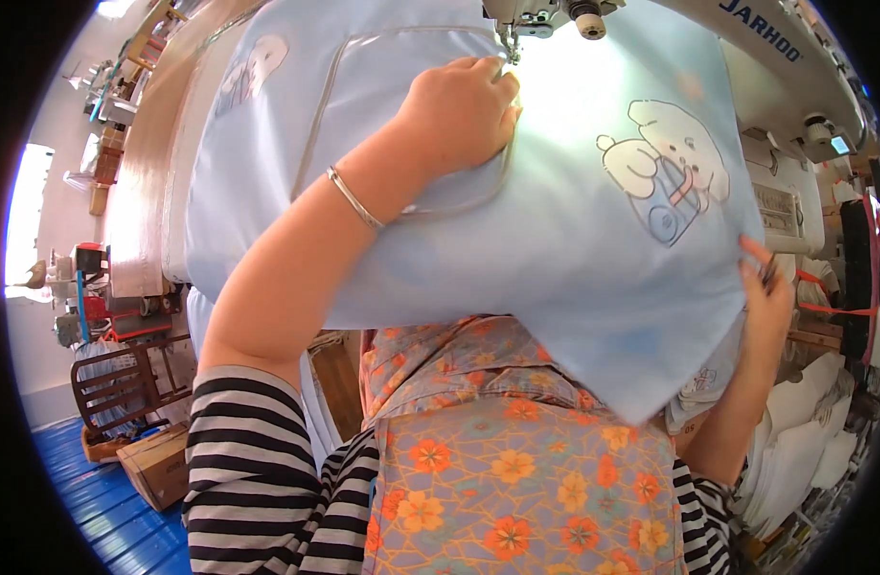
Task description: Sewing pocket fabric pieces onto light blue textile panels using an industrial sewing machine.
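Key relation: presser foot point(514, 50) sits just beyond the left hand point(462, 113), past its fingers and a bit to their right. The light blue cloth point(545, 264) is under that hand and reaches up to the foot, spread in front of the person, near side draped toward the floral apron point(516, 479), 1 corner hanging low right of centre. Grey piping point(325, 115) outlines a rounded panel on it; the panel's right side heads up toward the foot, beside and partly under the left hand, so I'd judge that line is what matters. Left is clearly the nearer hand to the foot. Its fingers are bent and bunched, resting on the cloth; can't tell if they pinch it or just press. Right hand point(770, 297) is well apart, at the cloth's right edge, below and right of the printed puppy point(670, 172). Its fingers are partly bent at the edge; can't tell if they grip it. Small dark item on or between those fingers, too small to identify. Hidden: left fingertips in part, plus the piping under the palm. Needle tip not resolvable. Lamp glare washes out the cloth right of the foot. Machine head point(540, 14) and far cloth edge are cut off at top. Cloth's long axis: can't call it, given drape and fisheye bend.
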Motion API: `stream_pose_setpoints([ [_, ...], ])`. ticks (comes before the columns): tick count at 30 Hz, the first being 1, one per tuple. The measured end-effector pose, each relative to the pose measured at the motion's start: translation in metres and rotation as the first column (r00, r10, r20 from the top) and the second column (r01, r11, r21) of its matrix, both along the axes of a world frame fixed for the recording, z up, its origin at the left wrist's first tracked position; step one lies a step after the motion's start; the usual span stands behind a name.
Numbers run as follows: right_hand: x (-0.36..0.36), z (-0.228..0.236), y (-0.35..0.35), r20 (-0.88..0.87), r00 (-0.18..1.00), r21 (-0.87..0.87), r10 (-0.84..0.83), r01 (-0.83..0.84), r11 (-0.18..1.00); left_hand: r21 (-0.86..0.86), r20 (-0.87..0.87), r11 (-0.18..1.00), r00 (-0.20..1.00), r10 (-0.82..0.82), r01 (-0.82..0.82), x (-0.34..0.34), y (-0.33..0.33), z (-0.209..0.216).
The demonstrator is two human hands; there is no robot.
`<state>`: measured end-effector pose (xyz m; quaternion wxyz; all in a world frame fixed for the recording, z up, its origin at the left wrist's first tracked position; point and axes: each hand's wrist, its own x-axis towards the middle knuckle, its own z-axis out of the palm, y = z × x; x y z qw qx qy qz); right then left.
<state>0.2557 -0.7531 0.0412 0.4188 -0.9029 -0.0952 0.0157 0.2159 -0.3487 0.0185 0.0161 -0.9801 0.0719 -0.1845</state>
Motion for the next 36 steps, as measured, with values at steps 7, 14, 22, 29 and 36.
stream_pose_setpoints([
  [7,0.026,-0.010,-0.016,-0.224,0.974,-0.063,0.045,-0.061,0.996,-0.014,0.129,1.000,0.992,0.012,-0.011,-0.010,-0.010,-0.008],
  [14,0.023,-0.033,-0.008,0.079,0.997,-0.045,-0.004,0.007,0.999,-0.035,0.126,0.999,0.992,-0.009,0.013,-0.007,-0.008,-0.004],
  [22,-0.051,-0.093,-0.035,-0.014,0.998,0.271,-0.062,0.063,0.960,-0.050,0.098,0.998,0.994,-0.043,0.049,-0.010,-0.003,0.000],
  [29,-0.045,-0.077,-0.020,-0.002,0.989,0.315,-0.150,0.143,0.938,-0.076,0.070,0.994,0.994,-0.079,0.084,-0.014,0.002,0.002],
  [36,-0.081,-0.148,-0.047,-0.648,0.758,0.619,-0.076,0.582,0.527,-0.131,0.082,0.986,0.993,-0.089,0.099,-0.007,0.001,0.000],
])
